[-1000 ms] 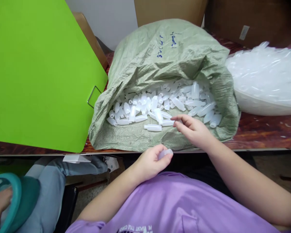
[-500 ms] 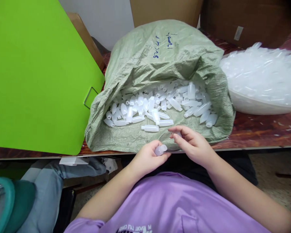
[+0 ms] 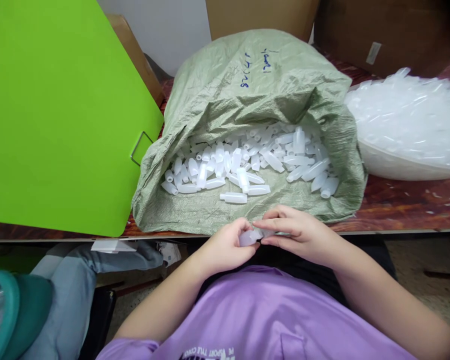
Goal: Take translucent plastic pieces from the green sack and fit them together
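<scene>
My left hand (image 3: 225,245) is closed around a small translucent white plastic bottle (image 3: 247,238), its end pointing right. Right beside it, my right hand (image 3: 298,232) pinches a small translucent piece (image 3: 267,233) against that end; the fingers cover most of the piece, so its kind is hidden. Both hands are just in front of the table edge. Beyond them lies a pale green woven sack (image 3: 195,210), its mouth facing me. Many similar small bottles (image 3: 234,198) are spilled inside the sack's opening.
A big clear bag (image 3: 408,125) full of white plastic pieces stands on the right of the table (image 3: 390,200). On the left leans a bright green board (image 3: 67,120) with a wire handle. Cardboard boxes (image 3: 262,17) stand behind. A seated person's jeans (image 3: 71,300) and a teal bucket (image 3: 30,310) show lower left.
My right hand has come down and left to meet the bottle in my left hand, bringing the small translucent piece to its end. The view has shifted slightly.
</scene>
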Tool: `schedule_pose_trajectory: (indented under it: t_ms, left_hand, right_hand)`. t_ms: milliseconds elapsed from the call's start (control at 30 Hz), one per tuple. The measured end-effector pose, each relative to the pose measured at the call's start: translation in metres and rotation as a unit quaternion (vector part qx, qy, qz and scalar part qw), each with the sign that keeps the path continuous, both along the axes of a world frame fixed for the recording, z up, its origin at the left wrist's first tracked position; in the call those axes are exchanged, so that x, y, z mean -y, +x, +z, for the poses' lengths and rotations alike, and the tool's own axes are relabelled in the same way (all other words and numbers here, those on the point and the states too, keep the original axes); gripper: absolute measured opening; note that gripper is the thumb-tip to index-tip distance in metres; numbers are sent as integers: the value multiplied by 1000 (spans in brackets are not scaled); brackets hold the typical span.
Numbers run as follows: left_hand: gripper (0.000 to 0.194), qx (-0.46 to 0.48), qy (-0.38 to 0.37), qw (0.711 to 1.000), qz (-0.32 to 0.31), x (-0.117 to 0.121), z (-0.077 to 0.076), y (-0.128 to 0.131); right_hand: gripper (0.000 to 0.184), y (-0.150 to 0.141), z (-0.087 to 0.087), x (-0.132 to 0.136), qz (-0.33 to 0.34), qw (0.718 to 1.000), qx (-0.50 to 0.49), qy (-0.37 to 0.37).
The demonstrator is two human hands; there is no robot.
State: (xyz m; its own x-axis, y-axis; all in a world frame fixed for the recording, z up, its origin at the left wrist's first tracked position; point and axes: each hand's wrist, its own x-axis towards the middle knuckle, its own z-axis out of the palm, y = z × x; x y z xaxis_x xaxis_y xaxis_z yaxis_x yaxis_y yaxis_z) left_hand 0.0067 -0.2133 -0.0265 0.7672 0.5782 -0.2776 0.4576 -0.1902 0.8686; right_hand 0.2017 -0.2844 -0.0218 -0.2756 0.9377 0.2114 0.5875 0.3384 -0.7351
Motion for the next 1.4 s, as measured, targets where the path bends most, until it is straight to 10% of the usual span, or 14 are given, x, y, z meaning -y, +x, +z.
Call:
schedule_pose_trajectory:
  t_ms: [233,400,633,767,1167,1400]
  left_hand:
    - [19,-37,-15,999,-36,-5,5,1]
    - [18,-54,-147,968,-197,-16,12,0]
    - [18,-166,88,975,-118,-10,12,8]
    - [18,-161,98,975,-119,-9,13,9]
    - [25,-151,-28,978,-139,-11,14,6]
    - [27,-79,-183,957,-210,-19,11,3]
  right_hand:
    - [15,-10,5,3,23,993,106,53]
    - [24,-17,9,12,125,959,181,180]
    - [46,-21,-3,6,-68,977,74,-188]
    - [38,-22,-13,10,-42,997,30,-56]
    - [29,-24,-16,14,-26,992,64,-107]
    - [35,-21,-26,6,43,967,171,182]
